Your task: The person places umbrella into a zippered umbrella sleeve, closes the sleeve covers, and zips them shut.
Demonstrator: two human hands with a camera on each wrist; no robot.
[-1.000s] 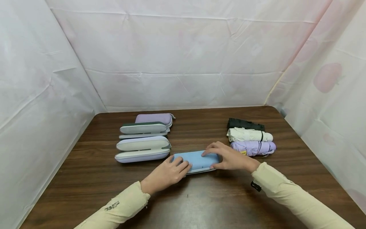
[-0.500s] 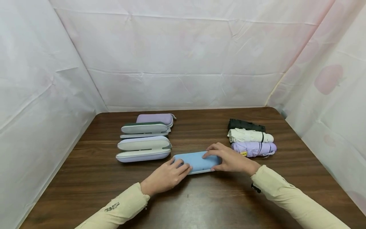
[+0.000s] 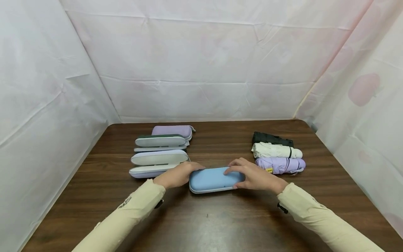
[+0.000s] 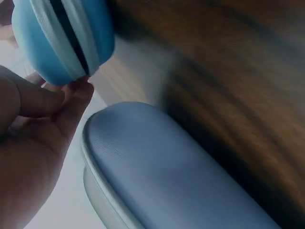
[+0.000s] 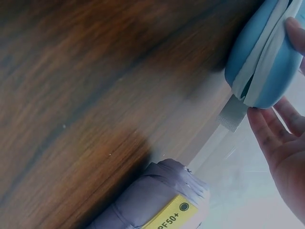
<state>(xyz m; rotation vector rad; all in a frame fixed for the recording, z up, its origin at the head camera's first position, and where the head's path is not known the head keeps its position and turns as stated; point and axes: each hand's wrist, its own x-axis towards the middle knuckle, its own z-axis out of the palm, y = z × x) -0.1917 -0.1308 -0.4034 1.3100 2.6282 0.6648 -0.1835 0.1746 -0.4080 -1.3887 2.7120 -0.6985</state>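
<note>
A light blue hard-shell zip case lies on the brown table between both hands. My right hand grips its right end, thumb at the front edge and fingers on the top. Curled at the back left corner is my left hand; the left wrist view shows its thumb and fingertips close together right at the case's seam, and any zip pull there is hidden. A dark gap runs between the zip tapes at that end. In the right wrist view, a grey fabric tab sticks out below the right end.
Left of my left hand stand a lavender case and a dark green case, lids ajar, pale insides showing. A purple case lies behind. On the right lie black, white and lavender folded umbrellas.
My left hand has moved from the top of the blue case back to its rear left corner, uncovering the front left end. My right hand stays on the right end.
</note>
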